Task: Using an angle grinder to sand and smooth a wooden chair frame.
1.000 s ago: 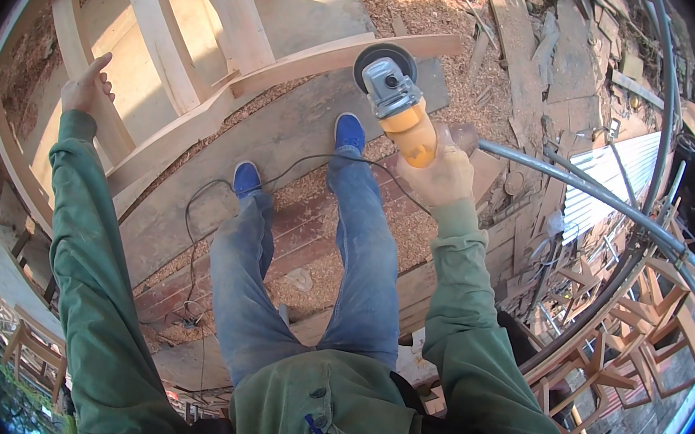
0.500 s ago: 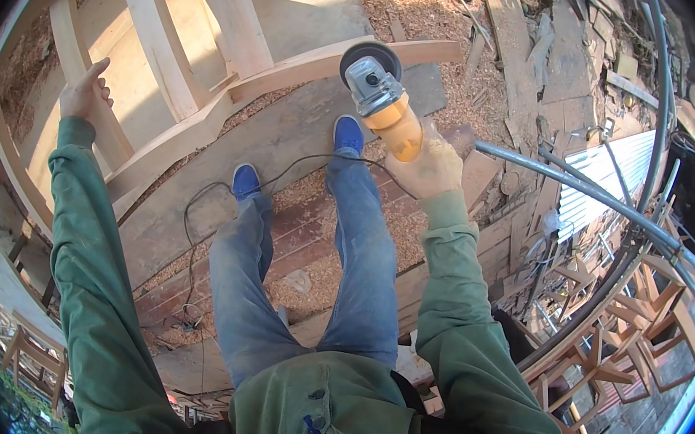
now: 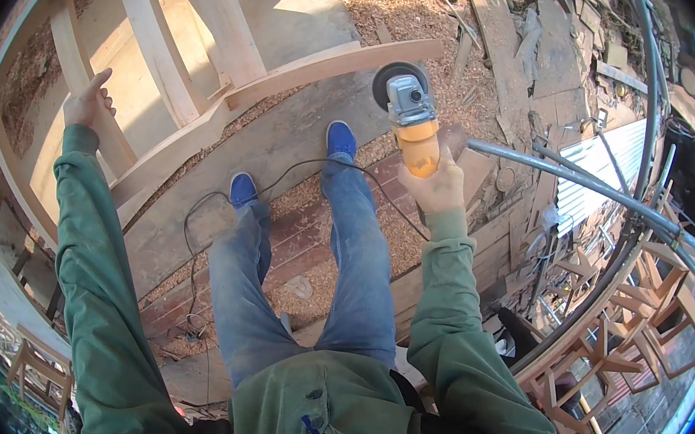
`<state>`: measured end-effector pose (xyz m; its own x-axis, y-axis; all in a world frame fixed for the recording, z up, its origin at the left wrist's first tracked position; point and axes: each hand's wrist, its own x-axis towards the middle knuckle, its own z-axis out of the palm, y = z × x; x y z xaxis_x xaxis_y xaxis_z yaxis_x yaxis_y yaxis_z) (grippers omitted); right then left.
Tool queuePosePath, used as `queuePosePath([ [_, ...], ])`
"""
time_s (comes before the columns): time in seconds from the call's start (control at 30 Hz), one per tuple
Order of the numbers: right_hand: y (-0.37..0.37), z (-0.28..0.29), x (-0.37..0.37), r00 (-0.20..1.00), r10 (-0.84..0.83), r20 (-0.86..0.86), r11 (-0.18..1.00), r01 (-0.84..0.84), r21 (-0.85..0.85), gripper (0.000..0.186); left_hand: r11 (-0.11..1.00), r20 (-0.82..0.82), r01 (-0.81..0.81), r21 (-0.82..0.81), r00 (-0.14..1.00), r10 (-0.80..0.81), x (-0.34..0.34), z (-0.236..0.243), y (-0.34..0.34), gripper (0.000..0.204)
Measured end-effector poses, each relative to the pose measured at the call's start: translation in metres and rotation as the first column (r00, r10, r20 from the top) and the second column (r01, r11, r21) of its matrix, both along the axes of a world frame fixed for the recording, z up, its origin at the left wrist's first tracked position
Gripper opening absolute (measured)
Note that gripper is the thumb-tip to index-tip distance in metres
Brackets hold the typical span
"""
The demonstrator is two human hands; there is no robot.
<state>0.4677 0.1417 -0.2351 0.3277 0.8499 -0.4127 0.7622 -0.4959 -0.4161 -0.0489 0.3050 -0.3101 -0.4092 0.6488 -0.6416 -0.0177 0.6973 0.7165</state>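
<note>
My right hand [image 3: 436, 184] is wrapped round the yellow body of an angle grinder [image 3: 419, 150]. Its grey metal head and round black disc [image 3: 389, 79] point away from me, just on the near side of the free end of a curved wooden rail [image 3: 320, 70]. In the picture the disc and rail look apart. That rail belongs to a large pale wooden frame with several slats. Far left, my left hand [image 3: 88, 105] grips a slat [image 3: 69, 44] of it, fingers curled and thumb stretched along the wood; the fingertips are partly hidden.
A dark power cord [image 3: 284, 172] loops across the ground past my blue shoes [image 3: 340, 138]. Boards and wood shavings cover the ground. To the right are metal pipes [image 3: 572, 177], a corrugated sheet [image 3: 602, 172] and stacked wooden frames [image 3: 633, 323].
My right hand has swung the grinder slightly right and nearer, turning it, so the disc has moved off the rail in the picture. My left hand stays on the slat.
</note>
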Motion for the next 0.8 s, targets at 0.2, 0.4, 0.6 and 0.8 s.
queuePosePath([
  [0.2, -0.044, 0.041, -0.02, 0.992, -0.001, -0.129, 0.998, -0.007, -0.062, 0.053, 0.994, 0.052, -0.11, -0.016, 0.992, 0.111, 0.017, -0.002, 0.002, 0.028],
  [0.4, -0.013, 0.145, -0.049, 0.986, -0.061, -0.153, 0.995, 0.072, 0.072, 0.046, 0.991, 0.15, -0.136, 0.0, 0.98, 0.135, 0.025, -0.013, -0.005, 0.028],
  [0.6, 0.056, 0.224, -0.044, 0.986, -0.054, -0.16, 0.979, 0.083, 0.184, 0.048, 0.991, 0.065, -0.13, -0.022, 0.989, 0.131, 0.033, -0.015, 0.003, 0.025],
  [0.8, 0.172, 0.215, -0.052, 0.965, 0.262, -0.007, 0.943, -0.255, 0.214, 0.045, 0.995, 0.034, -0.091, -0.026, 0.995, 0.092, 0.03, -0.017, -0.01, 0.029],
])
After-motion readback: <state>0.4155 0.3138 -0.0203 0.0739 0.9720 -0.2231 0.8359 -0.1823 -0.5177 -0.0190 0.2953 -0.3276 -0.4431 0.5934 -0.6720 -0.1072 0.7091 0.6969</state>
